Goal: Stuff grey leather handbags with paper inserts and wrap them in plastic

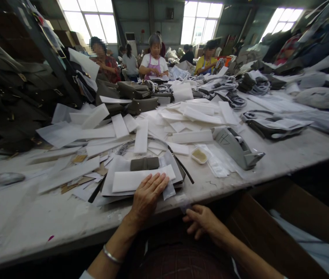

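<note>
My left hand [149,193] lies flat, fingers stretched out, on a white foam strip [135,182]. The strip rests on a dark handbag [178,170] lying flat, partly covered with white sheet; its strap loops out behind. A small grey-green wallet-like pouch [144,164] lies just beyond the strip. A small clear plastic packet [169,191] sticks out beside my left fingers. My right hand [203,223] is at the table's front edge, fingers curled, thumb and forefinger pinching what looks like a bit of clear film [185,204].
A grey tape dispenser [235,147] and a small dish with a yellowish pad [199,155] stand to the right. Foam strips [193,112] pile up behind, before dark bags [133,91]. An open cardboard box [257,213] sits below right. Co-workers [154,62] sit across the table.
</note>
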A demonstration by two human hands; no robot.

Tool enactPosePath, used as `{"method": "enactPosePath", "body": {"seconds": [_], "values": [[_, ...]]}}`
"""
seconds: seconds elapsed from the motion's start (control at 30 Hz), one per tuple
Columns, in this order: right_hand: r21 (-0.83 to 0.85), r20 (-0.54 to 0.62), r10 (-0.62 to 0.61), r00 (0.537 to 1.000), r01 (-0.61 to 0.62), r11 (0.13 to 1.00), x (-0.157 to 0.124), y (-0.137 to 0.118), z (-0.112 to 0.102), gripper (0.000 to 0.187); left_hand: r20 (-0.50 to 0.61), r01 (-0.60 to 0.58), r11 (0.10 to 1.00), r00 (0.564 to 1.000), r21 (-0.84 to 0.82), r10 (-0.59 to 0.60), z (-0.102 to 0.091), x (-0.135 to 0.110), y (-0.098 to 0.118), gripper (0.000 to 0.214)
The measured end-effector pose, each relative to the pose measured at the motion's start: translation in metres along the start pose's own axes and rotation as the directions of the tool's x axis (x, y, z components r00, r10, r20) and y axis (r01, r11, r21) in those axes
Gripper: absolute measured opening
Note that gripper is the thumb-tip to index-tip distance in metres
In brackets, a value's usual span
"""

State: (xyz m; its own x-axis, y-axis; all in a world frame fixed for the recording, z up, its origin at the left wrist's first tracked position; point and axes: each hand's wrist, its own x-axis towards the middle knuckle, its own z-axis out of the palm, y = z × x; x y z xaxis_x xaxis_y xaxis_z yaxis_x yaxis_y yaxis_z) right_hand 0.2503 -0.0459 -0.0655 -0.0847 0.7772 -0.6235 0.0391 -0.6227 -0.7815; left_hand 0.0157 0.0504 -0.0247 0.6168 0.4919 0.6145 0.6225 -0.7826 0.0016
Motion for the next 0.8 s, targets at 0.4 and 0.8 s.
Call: {"method": "enactPosePath", "body": {"seconds": [0.4, 0.8], "values": [[0.131, -0.067, -0.226, 0.972, 0.233, 0.964, -0.007, -0.001, 0.036, 0.060, -0.008, 0.020, 1.000, 1.000, -0.008, -0.020, 0.001, 0.001, -0.001, 0.048], [0.070, 0.125, -0.199, 0.972, 0.191, 0.979, -0.032, -0.016, 0.058, 0.055, -0.007, 0.060, 0.998, 0.998, -0.027, -0.060, 0.006, 0.001, 0.000, 0.042]]}}
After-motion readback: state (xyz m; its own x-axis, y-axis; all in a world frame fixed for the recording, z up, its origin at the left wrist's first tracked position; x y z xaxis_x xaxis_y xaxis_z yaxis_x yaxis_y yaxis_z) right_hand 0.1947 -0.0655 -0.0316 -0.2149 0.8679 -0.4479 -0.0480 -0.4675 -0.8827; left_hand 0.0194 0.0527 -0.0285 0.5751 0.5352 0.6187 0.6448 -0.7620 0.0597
